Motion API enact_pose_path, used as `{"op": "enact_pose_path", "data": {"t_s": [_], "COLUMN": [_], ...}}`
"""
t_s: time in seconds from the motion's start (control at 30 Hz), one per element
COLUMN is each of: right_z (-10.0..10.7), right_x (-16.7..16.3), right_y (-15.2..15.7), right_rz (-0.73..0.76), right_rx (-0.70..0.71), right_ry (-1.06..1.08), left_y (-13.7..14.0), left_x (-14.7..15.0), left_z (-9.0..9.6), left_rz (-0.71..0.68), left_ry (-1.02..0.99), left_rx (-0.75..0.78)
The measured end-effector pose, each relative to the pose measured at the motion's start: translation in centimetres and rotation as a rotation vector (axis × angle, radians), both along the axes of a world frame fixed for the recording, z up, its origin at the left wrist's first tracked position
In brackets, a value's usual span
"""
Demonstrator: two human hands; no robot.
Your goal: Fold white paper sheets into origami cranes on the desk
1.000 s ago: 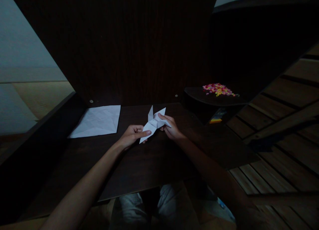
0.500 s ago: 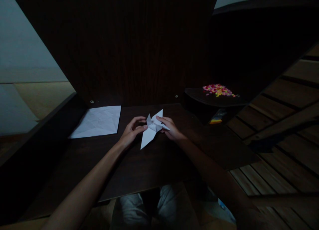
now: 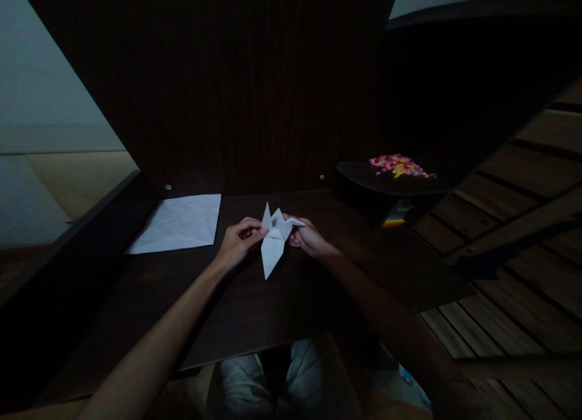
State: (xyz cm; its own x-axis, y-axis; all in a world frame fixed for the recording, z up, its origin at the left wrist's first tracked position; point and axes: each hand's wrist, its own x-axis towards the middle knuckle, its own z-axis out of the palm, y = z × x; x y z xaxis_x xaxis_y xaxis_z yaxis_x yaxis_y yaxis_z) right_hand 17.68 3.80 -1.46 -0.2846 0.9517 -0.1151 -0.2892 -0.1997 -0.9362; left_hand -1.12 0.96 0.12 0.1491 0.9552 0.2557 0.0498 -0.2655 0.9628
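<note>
Here, left hand pinches white, pointed folded-paper figure; right hand holds opposite side; creased white paper sheet lies on dark wooden desk.

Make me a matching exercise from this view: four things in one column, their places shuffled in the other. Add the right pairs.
Things
1. Folded white paper figure with pointed flaps
2. Creased flat white paper sheet
3. Heap of small pink, red and yellow pieces
4. Pale cloth trousers

Places
A. On the dark rounded side shelf
B. Below the near edge of the dark wooden desktop
C. Between the person's left hand and right hand
D. On the desktop, left of both hands

Pairs: 1-C, 2-D, 3-A, 4-B
</note>
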Motion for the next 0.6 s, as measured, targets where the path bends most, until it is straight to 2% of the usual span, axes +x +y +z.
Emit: {"op": "enact_pose_path", "data": {"t_s": [0.13, 0.33, 0.47, 0.6], "right_z": [0.3, 0.9, 1.1, 1.5], "right_x": [0.2, 0.5, 0.2, -0.1], "right_y": [0.2, -0.5, -1.1, -1.4], "right_rz": [-0.14, -0.051, -0.086, -0.128], "right_rx": [0.088, 0.308, 0.419, 0.462], "right_ry": [0.035, 0.018, -0.135, -0.226], "left_y": [0.2, 0.3, 0.4, 0.5], "left_x": [-0.1, -0.1, -0.2, -0.4], "left_z": [-0.1, -0.1, -0.2, -0.3], "left_rz": [0.107, 0.186, 0.174, 0.167], "left_ry": [-0.076, -0.075, -0.034, 0.009], "left_rx": [-0.114, -0.108, -0.069, -0.043]}}
